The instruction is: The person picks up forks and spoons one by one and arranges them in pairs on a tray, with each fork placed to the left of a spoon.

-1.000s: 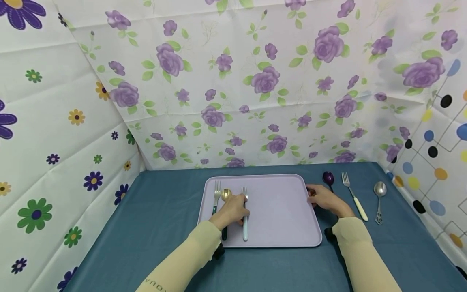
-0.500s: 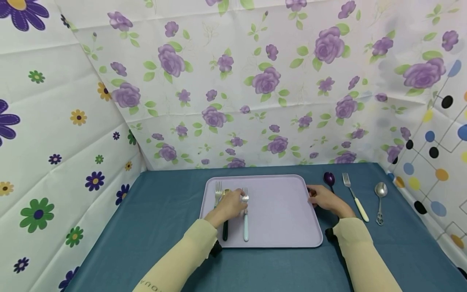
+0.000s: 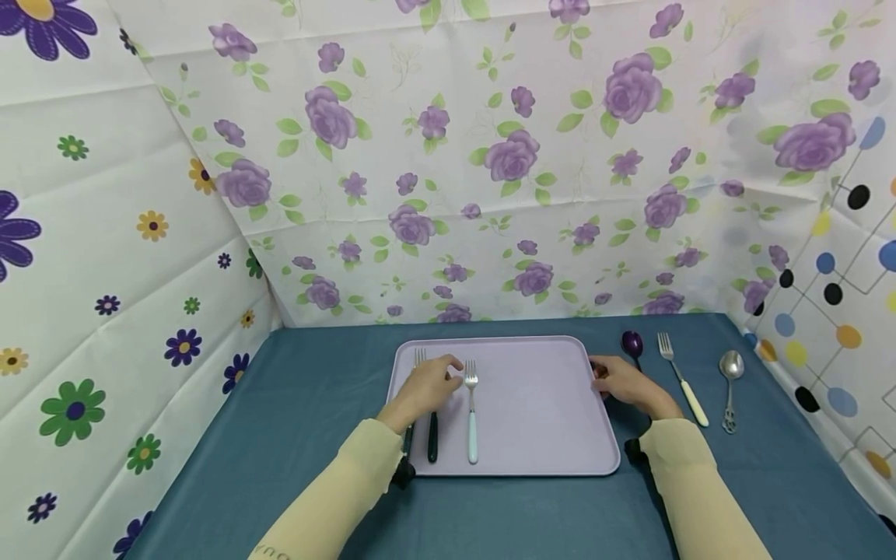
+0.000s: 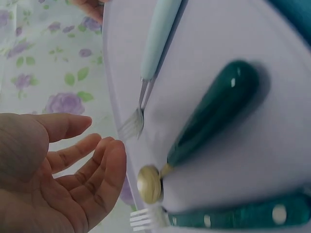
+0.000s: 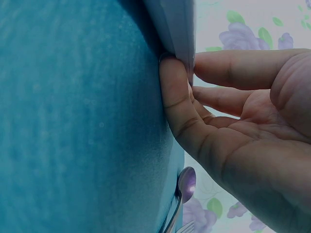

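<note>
A lilac rectangular tray [image 3: 546,420] lies on the table. My left hand [image 3: 422,386] hovers over its left part with fingers loosely bent, holding nothing. Just right of that hand lies a fork with a pale blue handle [image 3: 472,432]. Beneath the hand are a gold spoon with a dark green handle [image 4: 214,114] and a green-handled fork [image 4: 243,213], both partly hidden in the head view. My right hand [image 3: 625,381] pinches the tray's right rim; in the right wrist view the thumb and fingers [image 5: 182,104] close on its edge.
Right of the tray lie a purple spoon [image 3: 632,344], a fork with a cream handle [image 3: 689,397] and a silver spoon with an ornate handle [image 3: 730,389]. A blue cloth [image 3: 301,420] covers the table. Patterned fabric walls [image 3: 392,155] stand behind and at both sides.
My left hand has let go of the pale blue fork and moved left, away from it. The fork stays on the tray. My right hand keeps its place on the rim.
</note>
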The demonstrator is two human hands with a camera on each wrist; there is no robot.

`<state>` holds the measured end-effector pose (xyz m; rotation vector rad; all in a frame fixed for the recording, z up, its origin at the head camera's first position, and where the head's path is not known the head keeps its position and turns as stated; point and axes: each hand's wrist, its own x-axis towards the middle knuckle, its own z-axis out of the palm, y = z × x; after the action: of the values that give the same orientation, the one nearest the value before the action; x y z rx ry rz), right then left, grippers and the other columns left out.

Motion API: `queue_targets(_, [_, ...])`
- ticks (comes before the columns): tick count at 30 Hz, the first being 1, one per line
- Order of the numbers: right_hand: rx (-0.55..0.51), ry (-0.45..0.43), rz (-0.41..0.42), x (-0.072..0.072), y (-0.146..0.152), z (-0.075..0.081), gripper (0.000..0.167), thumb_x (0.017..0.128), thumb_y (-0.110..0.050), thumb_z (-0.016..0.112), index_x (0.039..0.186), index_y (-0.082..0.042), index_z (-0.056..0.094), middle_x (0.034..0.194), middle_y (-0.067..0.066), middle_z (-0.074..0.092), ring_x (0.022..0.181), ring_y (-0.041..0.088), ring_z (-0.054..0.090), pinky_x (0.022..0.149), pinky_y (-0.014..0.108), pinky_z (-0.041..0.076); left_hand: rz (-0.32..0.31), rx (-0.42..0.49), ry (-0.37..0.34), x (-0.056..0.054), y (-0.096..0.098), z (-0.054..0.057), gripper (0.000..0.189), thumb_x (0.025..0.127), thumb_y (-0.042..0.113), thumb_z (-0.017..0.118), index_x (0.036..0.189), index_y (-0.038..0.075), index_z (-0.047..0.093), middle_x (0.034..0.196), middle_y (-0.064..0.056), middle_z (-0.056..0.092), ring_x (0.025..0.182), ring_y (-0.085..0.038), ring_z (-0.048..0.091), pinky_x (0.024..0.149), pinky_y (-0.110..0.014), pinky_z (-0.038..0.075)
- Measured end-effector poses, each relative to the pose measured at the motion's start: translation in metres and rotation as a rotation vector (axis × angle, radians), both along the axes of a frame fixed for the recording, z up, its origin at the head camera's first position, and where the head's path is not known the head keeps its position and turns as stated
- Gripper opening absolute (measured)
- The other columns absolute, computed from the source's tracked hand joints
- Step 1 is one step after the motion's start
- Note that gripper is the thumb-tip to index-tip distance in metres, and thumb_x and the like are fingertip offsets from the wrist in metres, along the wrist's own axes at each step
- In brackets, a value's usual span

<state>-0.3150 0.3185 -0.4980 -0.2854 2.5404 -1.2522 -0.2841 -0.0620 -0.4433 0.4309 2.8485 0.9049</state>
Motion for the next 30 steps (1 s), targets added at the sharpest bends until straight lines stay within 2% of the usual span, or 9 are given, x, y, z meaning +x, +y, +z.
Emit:
queue_targets(7, [0.001,-0.003,0.000,0.000,0.000,0.002,0.059,0.098,0.004,0.056,0.149,0.021,0.034,0.096,0.016,0.055,0.089,0.027,0.059,0.080,0.041,0.059,0.012,0.025,0.021,-0.001,-0.016,0.006,0.030,0.107,0.018,0.057,0.130,0.002,0.068,0.110,-0.012,0.074,0.085,-0.023,0.068,0.071,-0.038,0.054])
queue_targets(14, [0.008,0.006,0.004,0.000,0.000,0.003,0.058,0.098,0.004,0.056,0.149,0.021,0.034,0.095,0.015,0.054,0.088,0.027,0.059,0.079,0.040,0.059,0.039,0.044,-0.006,-0.001,-0.026,0.008,0.033,0.108,0.023,0.056,0.131,0.003,0.068,0.117,-0.014,0.072,0.097,-0.026,0.068,0.083,-0.044,0.056])
queue_targets(15, [0.008,0.005,0.004,0.000,0.000,0.002,0.058,0.098,0.004,0.056,0.149,0.021,0.034,0.095,0.015,0.054,0.088,0.027,0.059,0.079,0.040,0.059,0.044,0.040,0.000,-0.001,-0.028,0.008,0.032,0.108,0.023,0.056,0.130,0.004,0.068,0.116,-0.014,0.071,0.098,-0.025,0.068,0.083,-0.044,0.056])
queue_targets(17, [0.007,0.003,0.006,0.001,-0.001,0.002,0.058,0.098,0.004,0.056,0.149,0.021,0.034,0.095,0.015,0.054,0.088,0.027,0.059,0.079,0.040,0.059,0.045,0.040,0.007,-0.003,-0.030,0.008,0.030,0.107,0.021,0.058,0.129,0.003,0.069,0.108,-0.012,0.071,0.088,-0.023,0.067,0.076,-0.041,0.056])
queue_targets(20, [0.000,-0.001,0.007,0.001,-0.001,0.003,0.058,0.098,0.005,0.056,0.149,0.022,0.033,0.095,0.016,0.054,0.088,0.027,0.059,0.078,0.041,0.059,0.055,0.036,0.025,-0.007,-0.035,0.007,0.030,0.107,0.020,0.060,0.129,0.002,0.069,0.094,-0.008,0.068,0.071,-0.020,0.060,0.063,-0.035,0.049])
queue_targets(22, [-0.004,-0.003,0.008,0.001,-0.001,0.003,0.059,0.098,0.005,0.056,0.149,0.022,0.033,0.095,0.017,0.054,0.088,0.028,0.059,0.078,0.041,0.059,0.065,0.042,0.035,-0.009,-0.039,0.008,0.030,0.106,0.018,0.060,0.130,0.002,0.068,0.090,-0.006,0.066,0.067,-0.018,0.057,0.060,-0.033,0.047])
queue_targets(25, [-0.002,-0.006,0.004,0.001,-0.001,0.003,0.059,0.098,0.005,0.056,0.150,0.022,0.033,0.095,0.016,0.054,0.088,0.027,0.059,0.078,0.040,0.059,0.083,0.041,0.051,-0.009,-0.045,0.008,0.032,0.105,0.018,0.061,0.132,0.002,0.067,0.092,-0.007,0.065,0.072,-0.020,0.057,0.064,-0.036,0.048])
queue_targets(30, [0.007,-0.010,0.003,0.000,-0.001,0.002,0.059,0.098,0.004,0.056,0.150,0.021,0.033,0.095,0.016,0.053,0.089,0.027,0.058,0.077,0.039,0.059,0.113,0.032,0.074,-0.009,-0.055,0.007,0.034,0.105,0.017,0.061,0.135,0.002,0.065,0.108,-0.016,0.064,0.091,-0.028,0.060,0.078,-0.047,0.051])
